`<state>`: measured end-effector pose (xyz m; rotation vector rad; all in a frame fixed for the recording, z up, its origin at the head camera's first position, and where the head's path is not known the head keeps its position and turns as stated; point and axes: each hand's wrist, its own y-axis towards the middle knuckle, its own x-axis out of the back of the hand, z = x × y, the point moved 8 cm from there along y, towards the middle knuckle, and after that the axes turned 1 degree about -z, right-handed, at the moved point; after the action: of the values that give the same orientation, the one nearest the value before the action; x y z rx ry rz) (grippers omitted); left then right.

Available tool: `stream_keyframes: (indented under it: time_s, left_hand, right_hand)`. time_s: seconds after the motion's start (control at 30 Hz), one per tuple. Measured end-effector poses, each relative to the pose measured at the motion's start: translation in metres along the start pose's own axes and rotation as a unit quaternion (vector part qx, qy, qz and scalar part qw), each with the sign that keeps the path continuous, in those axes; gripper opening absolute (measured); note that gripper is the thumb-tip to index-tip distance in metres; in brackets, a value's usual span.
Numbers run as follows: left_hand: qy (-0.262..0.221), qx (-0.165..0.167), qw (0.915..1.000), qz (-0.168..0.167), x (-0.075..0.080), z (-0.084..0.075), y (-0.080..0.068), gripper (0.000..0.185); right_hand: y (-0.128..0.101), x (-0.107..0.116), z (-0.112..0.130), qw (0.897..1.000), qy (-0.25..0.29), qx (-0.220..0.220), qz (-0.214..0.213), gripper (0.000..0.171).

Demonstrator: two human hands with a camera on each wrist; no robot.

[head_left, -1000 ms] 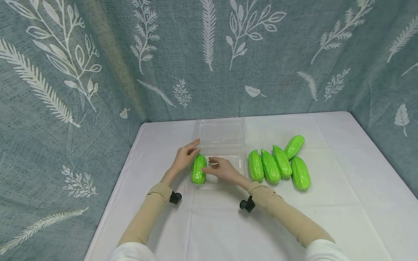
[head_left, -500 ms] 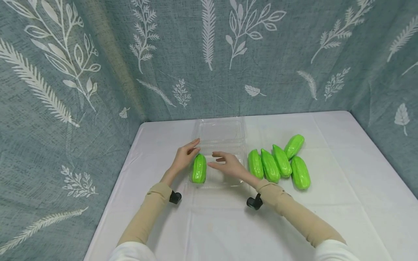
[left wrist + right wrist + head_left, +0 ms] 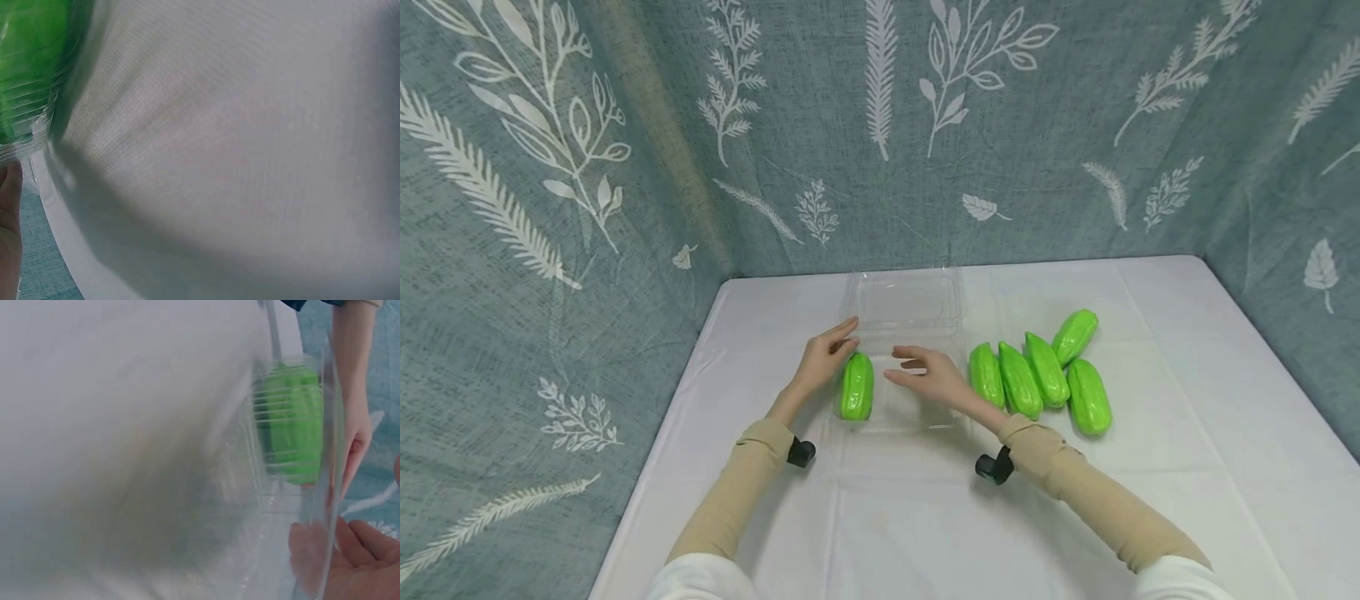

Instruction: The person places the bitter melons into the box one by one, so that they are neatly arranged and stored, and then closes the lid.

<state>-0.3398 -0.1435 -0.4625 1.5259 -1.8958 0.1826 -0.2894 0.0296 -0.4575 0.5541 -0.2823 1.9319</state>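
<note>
A clear plastic clamshell container (image 3: 917, 414) lies open on the table, its lid (image 3: 906, 298) folded back. One glossy bright green gourd-like vegetable (image 3: 857, 388) lies lengthwise in its left end. My left hand (image 3: 820, 361) is at the container's left side, fingers extended and thumb near the vegetable's top. Whether it touches the rim I cannot tell. My right hand (image 3: 934, 377) is over the container's middle, fingers loosely bent and apart, holding nothing. The right wrist view shows the green vegetable (image 3: 294, 422) through the ribbed clear wall, with my right hand's fingers (image 3: 362, 550) near it.
To the container's right lie several matching green vegetables (image 3: 1020, 380), bunched close together. A white cloth (image 3: 887, 517) covers the table. A blue-grey leaf-patterned curtain (image 3: 850, 125) stands behind the table and at both sides.
My right hand has let go of the green vegetable and drawn away to the right. That vegetable stays in the container's left end. My left hand has hardly moved.
</note>
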Motion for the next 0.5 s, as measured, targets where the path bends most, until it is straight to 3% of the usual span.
stream_keyframes:
  time_s: [0.17, 0.4, 0.5]
  left_hand:
    - [0.001, -0.004, 1.0000, -0.004, 0.000, 0.001, -0.001, 0.044]
    - [0.007, 0.034, 0.9993, 0.012, -0.002, 0.004, 0.001, 0.044]
    - [0.006, 0.035, 0.9992, 0.016, -0.003, 0.004, 0.002, 0.044]
  right_hand:
    - [-0.003, 0.007, 0.003, 1.000, 0.005, 0.002, 0.004, 0.054]
    - [-0.009, 0.022, 0.001, 1.000, 0.013, 0.005, 0.001, 0.052]
    - [-0.013, 0.029, -0.001, 1.000, 0.021, 0.006, 0.004, 0.053]
